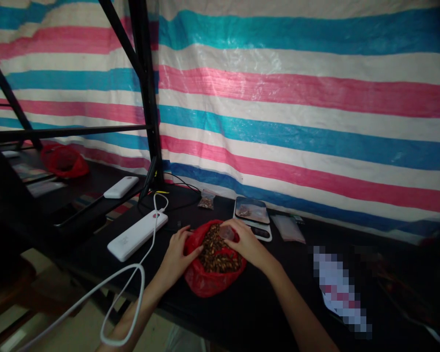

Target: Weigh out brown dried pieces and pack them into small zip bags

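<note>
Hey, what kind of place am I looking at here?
Probably a makeshift weighing and packing bench: a striped tarp hangs as the back wall, a small scale stands on the dark table, and beside it lies an open red bag of brown seeds.

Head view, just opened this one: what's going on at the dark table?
A person works with both bare hands at a red plastic bag of brown seeds on a dark table. The left hand grips the bag's left rim, holding it open; the right hand rests over the seeds at the far rim, and whether it holds anything is unclear. Just behind stands a small digital scale, with a white power bank to the left.
</note>
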Tool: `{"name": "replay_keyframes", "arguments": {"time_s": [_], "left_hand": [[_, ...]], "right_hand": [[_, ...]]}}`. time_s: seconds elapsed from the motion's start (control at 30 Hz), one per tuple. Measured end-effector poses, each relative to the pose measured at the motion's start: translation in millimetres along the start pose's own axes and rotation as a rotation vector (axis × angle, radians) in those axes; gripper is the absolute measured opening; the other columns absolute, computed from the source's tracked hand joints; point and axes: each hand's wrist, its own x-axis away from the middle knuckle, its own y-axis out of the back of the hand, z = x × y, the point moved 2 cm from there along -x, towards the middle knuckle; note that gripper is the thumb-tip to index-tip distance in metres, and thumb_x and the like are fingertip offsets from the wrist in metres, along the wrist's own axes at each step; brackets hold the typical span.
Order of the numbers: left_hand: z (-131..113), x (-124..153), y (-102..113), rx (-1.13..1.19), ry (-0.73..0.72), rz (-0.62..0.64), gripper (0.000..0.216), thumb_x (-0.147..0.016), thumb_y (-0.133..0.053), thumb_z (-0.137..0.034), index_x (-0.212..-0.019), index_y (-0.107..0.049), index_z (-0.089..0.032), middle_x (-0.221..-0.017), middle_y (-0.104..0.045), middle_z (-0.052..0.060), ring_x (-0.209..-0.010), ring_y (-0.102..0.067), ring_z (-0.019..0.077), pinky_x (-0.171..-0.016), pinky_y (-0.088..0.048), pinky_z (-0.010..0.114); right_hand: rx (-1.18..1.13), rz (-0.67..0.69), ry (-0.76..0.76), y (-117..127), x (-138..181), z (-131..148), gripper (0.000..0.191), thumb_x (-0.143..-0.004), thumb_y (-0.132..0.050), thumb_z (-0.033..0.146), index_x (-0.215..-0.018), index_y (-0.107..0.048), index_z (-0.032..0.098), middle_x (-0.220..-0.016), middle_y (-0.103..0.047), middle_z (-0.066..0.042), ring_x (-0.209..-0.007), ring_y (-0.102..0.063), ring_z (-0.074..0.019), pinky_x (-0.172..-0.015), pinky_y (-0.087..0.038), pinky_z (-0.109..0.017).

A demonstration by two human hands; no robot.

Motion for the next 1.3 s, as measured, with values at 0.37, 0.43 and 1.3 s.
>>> {"name": "replay_keyframes", "arguments": {"time_s": [0.37,0.43,1.3], "left_hand": [[-4,-1,-1,0.662,0.304,0.090,0.028,-0.069,-0.061,-0.038,-0.085,-0.058,-0.016,-0.083,-0.062,0.002,-0.082,-0.058,0.0179,-0.079,-0.044,0.030],[-8,1,-4,0.878,0.416,0.140,0.027,-0.068,-0.064,-0.035,-0.086,-0.057,-0.015,-0.081,-0.063,0.000,-0.077,-0.059,0.0158,-0.074,-0.045,0.027],[-37,-30,-38,1.266,0.613,-0.218,0.014,-0.071,-0.046,-0.018,-0.078,-0.057,-0.014,-0.070,-0.063,0.002,-0.067,-0.061,0.0166,-0.069,-0.048,0.029]], "right_hand": [[0.208,0.107,-0.017,-1,5,13,0.043,-0.071,-0.054,0.005,-0.109,-0.051,0.026,-0.105,-0.058,-0.005,-0.102,-0.049,-0.0245,-0.088,-0.035,-0.040],[0.160,0.149,0.011,0,6,15,0.044,-0.071,-0.053,0.003,-0.108,-0.052,0.026,-0.106,-0.058,-0.004,-0.102,-0.050,-0.0229,-0.088,-0.036,-0.038],[-0.834,0.023,-0.166,-39,-3,3,0.043,-0.066,-0.067,0.022,-0.108,-0.057,0.022,-0.105,-0.063,-0.005,-0.095,-0.060,-0.0188,-0.086,-0.045,-0.037]]}}
